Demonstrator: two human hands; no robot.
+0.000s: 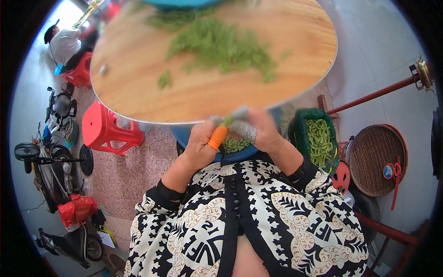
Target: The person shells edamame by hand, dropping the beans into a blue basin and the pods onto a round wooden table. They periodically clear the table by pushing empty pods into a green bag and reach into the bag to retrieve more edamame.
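Observation:
Just below the near edge of a round wooden tabletop, my two hands meet over a blue basin that holds shelled green beans. My left hand, with an orange finger cover on its thumb, and my right hand, with grey wrapping on its fingers, both pinch a small green pod. The right hand is partly blurred. On the tabletop lies a loose heap of green pods, with a smaller clump nearer the left side.
A green basket of pods stands right of the basin. Woven trays are farther right. A red plastic stool stands left, with parked scooters beyond. A seated person is at upper left. A blue container sits on the tabletop's far side.

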